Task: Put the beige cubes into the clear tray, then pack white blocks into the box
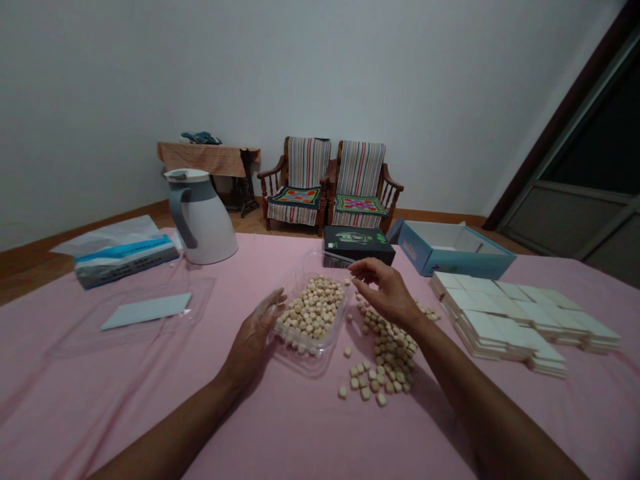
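A clear plastic box (320, 363) stands on the pink cloth, part filled with small pale wooden cubes (313, 307). Against its left side is my left hand (255, 337), with the fingers around the wall and rim. Over the right rim hangs my right hand (383, 287), its fingers curved and the thumb apart from them. One small cube (347, 282) shows just below those fingertips, over the box edge. Beneath and beside my right hand and forearm lies a loose heap of the same cubes (393, 353), partly hidden by the arm.
On the right are stacked pale square tiles (505, 310) and an open blue box (440, 257). A black box (357, 245) lies behind the plastic box. To the left are a white jug (213, 227), a tissue pack (127, 257) and a clear lid (200, 303) with a pale strip.
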`<state>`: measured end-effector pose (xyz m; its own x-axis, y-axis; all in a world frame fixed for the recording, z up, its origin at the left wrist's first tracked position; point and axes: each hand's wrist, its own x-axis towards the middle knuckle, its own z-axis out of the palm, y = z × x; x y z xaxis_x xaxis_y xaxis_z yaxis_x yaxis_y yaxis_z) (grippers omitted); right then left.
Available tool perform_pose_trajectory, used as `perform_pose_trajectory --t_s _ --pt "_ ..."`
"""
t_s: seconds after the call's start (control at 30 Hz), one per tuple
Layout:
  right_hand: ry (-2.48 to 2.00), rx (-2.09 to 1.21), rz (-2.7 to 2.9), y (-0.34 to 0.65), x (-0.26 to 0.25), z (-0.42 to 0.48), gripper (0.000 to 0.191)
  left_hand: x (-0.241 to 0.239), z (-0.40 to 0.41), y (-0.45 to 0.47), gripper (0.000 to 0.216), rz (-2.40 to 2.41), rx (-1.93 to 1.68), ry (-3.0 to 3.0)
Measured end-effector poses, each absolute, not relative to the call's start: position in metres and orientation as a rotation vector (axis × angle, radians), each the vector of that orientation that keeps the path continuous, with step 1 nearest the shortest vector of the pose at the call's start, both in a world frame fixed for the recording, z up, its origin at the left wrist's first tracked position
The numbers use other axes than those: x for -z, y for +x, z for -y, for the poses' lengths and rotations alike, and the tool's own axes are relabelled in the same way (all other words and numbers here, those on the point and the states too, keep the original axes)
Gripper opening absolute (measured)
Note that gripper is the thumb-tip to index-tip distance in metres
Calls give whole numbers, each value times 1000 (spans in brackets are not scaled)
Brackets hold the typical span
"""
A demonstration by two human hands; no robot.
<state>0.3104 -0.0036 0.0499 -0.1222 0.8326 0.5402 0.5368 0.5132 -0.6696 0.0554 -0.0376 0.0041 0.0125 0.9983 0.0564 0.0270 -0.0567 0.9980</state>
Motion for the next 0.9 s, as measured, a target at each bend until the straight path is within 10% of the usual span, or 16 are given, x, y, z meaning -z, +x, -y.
perform_pose_trajectory --t_s 0.9 --pt "-1831 -198 2167 348 11 -24 23 -4 39 57 67 -1171 -1233 1229"
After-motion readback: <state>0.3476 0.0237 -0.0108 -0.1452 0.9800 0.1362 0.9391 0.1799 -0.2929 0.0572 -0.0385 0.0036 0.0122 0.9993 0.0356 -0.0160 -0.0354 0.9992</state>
